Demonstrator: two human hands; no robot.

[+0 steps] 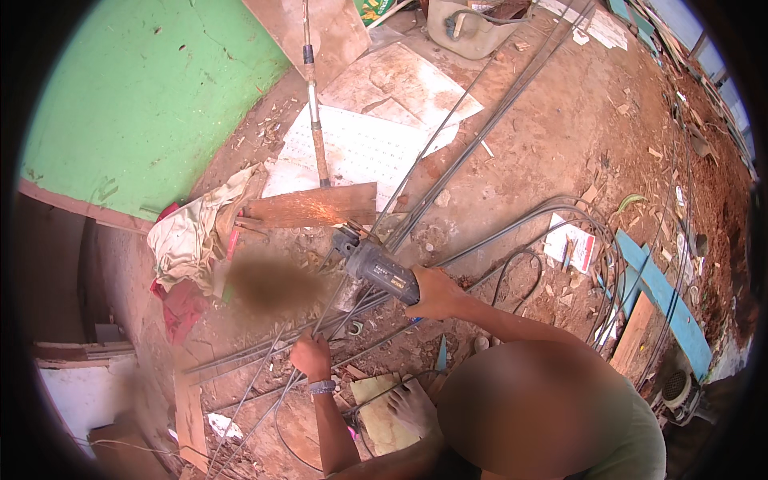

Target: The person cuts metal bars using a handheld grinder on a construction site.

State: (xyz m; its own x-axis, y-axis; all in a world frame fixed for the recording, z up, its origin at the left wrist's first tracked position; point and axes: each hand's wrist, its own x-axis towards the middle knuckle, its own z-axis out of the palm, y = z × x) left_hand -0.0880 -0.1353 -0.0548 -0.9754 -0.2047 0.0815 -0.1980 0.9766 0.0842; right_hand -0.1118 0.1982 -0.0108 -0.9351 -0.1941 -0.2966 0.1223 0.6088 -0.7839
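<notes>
My right hand (436, 294) is wrapped round the rear body of a dark angle grinder (386, 270). The grinder's head meets the thin steel rods (352, 308), and orange sparks (320, 212) fly to the left over a brown wooden board (344, 203). Lower left, my left hand (310, 356), with a band on its wrist, is closed round a thin rod among several that cross there. Its fingers partly hide which rod it holds. Behind the grinder head, the exact contact point cannot be seen. A bare foot (412, 406) rests on a yellowish flat piece (374, 416).
Long rods (496, 120) run to the upper right; a cable loops at right. White sheets (352, 152), a metal pole (313, 104) and a cream cloth (196, 228) lie beyond the board. A green panel (152, 96) stands left, blue planks (668, 304) lie right. Blur hides ground left.
</notes>
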